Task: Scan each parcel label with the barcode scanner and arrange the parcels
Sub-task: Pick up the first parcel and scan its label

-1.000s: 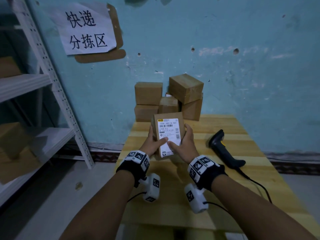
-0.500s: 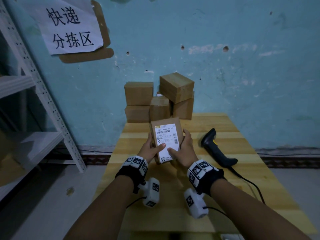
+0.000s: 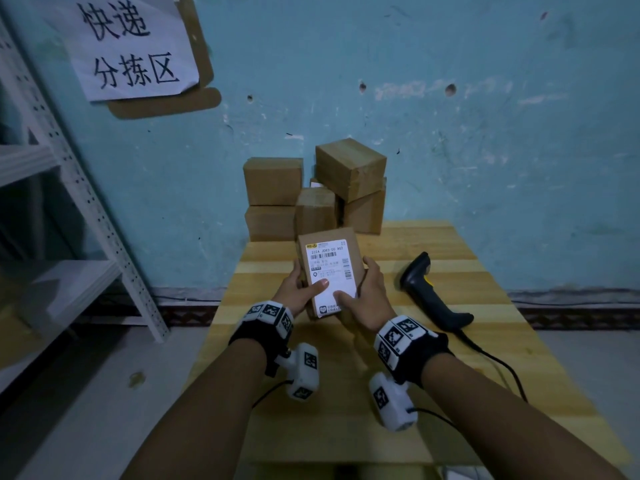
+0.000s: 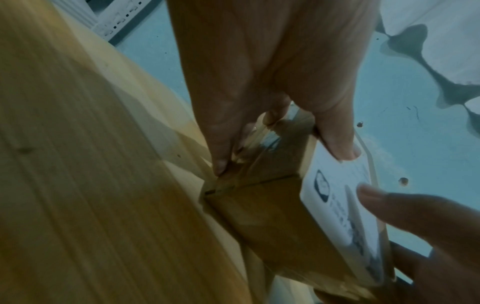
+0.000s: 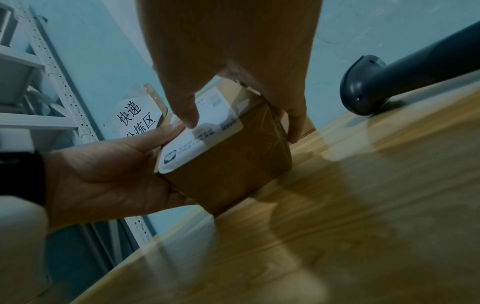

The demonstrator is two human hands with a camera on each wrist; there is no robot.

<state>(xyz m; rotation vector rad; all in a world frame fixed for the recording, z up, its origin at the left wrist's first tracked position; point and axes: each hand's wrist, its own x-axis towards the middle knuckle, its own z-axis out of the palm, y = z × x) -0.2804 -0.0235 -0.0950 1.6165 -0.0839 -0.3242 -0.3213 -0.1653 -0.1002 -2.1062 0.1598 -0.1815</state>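
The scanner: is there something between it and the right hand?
Nothing visible. The scanner lies on bare table just right of the right hand, which holds the parcel together with the left hand.

Your wooden table (image 3: 398,427) fills the lower middle of the frame, its pale planks running up to the blue wall. At its far end, centre frame, sits a stack of cardboard boxes (image 3: 313,194), piled two high against the wall. To the right of centre a black barcode scanner (image 3: 429,292) lies on its side, its cable (image 3: 498,368) trailing toward the lower right across the tabletop.
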